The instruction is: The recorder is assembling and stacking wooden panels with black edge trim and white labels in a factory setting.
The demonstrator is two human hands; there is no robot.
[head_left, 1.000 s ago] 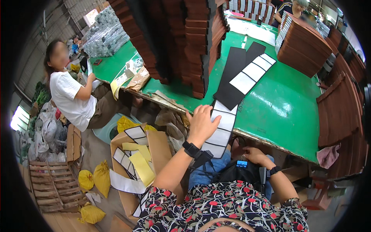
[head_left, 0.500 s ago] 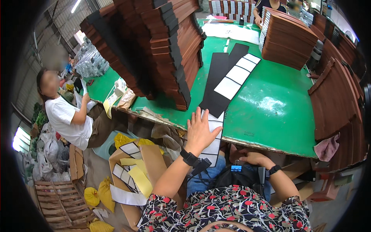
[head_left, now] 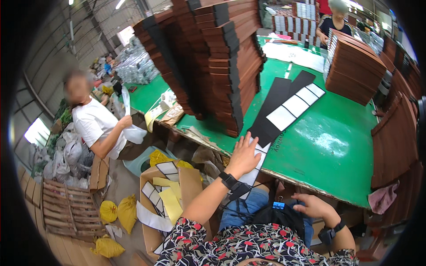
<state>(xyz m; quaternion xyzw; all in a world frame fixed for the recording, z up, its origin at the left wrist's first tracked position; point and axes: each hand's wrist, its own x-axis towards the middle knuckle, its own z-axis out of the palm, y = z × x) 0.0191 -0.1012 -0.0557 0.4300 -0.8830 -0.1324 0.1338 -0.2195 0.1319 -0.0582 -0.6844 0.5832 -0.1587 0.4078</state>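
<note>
My left hand [head_left: 243, 156] lies flat with its fingers stretched out, over a strip of white panels with black lines [head_left: 252, 175] that hangs past the green table's near edge. Its fingertips touch the near end of the black strips [head_left: 268, 108], which lie overlapping on the tabletop. Another white-panelled strip [head_left: 296, 106] rests on top of these. Just short of the table edge, above my lap, my right hand [head_left: 314, 206] is held with its fingers apart and nothing in them. A blue binder clip [head_left: 278, 205] on a black bag is close to it.
Tall stacks of brown, black-edged pieces [head_left: 222, 66] stand left of the strips on the green table [head_left: 326, 155]. More brown stacks [head_left: 355, 66] are at the right. A carton of strip offcuts [head_left: 191, 181] stands below left. One person [head_left: 102, 124] sits left; another [head_left: 335, 24] works behind.
The view has swung, so the scene sits lower and further right. My right hand has come out from by the table edge and its fingers are spread. My left hand stays on the strips.
</note>
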